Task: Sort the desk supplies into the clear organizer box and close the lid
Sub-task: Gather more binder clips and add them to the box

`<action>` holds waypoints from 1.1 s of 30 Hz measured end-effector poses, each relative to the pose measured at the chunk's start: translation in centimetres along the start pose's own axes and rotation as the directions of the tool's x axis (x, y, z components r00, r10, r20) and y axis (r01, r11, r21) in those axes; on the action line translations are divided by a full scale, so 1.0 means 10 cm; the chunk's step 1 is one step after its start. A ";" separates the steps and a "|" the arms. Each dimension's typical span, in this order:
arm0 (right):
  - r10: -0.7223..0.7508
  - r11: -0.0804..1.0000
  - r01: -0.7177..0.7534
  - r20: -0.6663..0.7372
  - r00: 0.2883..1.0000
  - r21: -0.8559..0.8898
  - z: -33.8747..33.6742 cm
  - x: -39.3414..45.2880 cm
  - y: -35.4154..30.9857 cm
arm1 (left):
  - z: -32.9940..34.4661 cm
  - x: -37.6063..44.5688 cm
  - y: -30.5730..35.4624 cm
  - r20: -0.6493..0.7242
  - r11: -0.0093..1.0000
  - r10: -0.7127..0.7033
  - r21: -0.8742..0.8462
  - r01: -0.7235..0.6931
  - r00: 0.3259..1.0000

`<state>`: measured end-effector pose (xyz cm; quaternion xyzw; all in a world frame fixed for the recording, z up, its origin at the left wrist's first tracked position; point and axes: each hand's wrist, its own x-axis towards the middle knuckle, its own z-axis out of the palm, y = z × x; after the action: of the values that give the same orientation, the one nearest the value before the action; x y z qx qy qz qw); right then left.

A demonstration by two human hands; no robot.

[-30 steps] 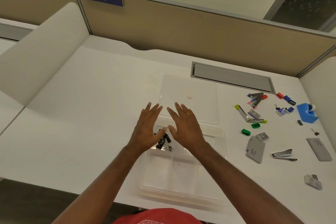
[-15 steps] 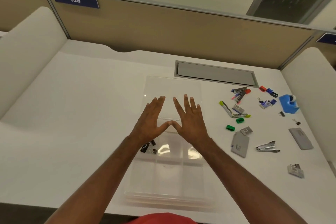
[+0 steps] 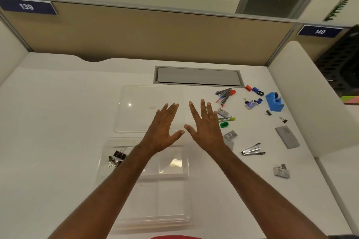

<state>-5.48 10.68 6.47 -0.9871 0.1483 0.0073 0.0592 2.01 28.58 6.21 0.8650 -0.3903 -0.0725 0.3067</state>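
The clear organizer box [image 3: 171, 196] lies open at the desk's near edge, with black binder clips [image 3: 116, 158] in its far-left compartment. Its clear lid [image 3: 136, 108] rests flat just behind it. My left hand [image 3: 162, 132] and my right hand [image 3: 205, 128] hover side by side above the gap between box and lid, palms down, fingers spread, holding nothing. To the right lie loose supplies: a green sharpener [image 3: 224, 124], a metal staple remover [image 3: 252, 150], a blue tape dispenser [image 3: 274, 102], pens and markers [image 3: 225, 94], and grey staple boxes [image 3: 287, 137].
A grey cable hatch [image 3: 198, 75] sits in the desk behind the lid. Tan partitions [image 3: 145, 33] wall the back, white dividers the sides. More small clips [image 3: 281, 170] lie near the right edge.
Both hands have risen from over the box's far compartments toward the lid and spread apart. The view swung right, so the box and clips now sit further left.
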 end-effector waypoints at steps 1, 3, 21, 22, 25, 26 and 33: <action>0.018 1.000 -0.018 0.000 1.000 0.005 -0.01 -0.01 0.10 | 0.06 0.05 0.07 0.013 1.000 0.007 0.007 -0.007 1.000; 0.039 0.999 -0.039 -0.010 0.999 0.010 -0.02 -0.05 0.31 | 0.18 0.16 0.21 0.034 0.999 0.026 0.026 -0.027 0.999; 0.194 0.981 -0.194 0.009 0.981 -0.007 0.09 -0.14 2.12 | 1.36 1.09 1.21 0.201 0.987 0.066 0.133 -0.094 0.977; 0.204 0.979 -0.204 0.011 0.979 0.002 0.11 -0.15 2.21 | 1.41 1.14 1.26 0.211 0.986 0.069 0.134 -0.099 0.975; 0.239 0.971 -0.239 0.019 0.971 0.012 0.15 -0.13 2.47 | 1.54 1.31 1.35 0.240 0.965 0.098 0.212 -0.151 0.966; 0.252 0.968 -0.252 0.023 0.967 0.006 0.15 -0.11 2.55 | 1.57 1.38 1.37 0.256 0.955 0.097 0.249 -0.163 0.962; 0.305 0.952 -0.305 0.052 0.951 0.001 0.20 0.00 3.01 | 1.82 1.85 1.51 0.336 0.906 0.048 0.383 -0.183 0.941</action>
<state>-14.32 -17.66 1.06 -0.9517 0.2973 0.0411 0.0656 -1.52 -0.99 2.57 0.8618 -0.4921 -0.1096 0.0559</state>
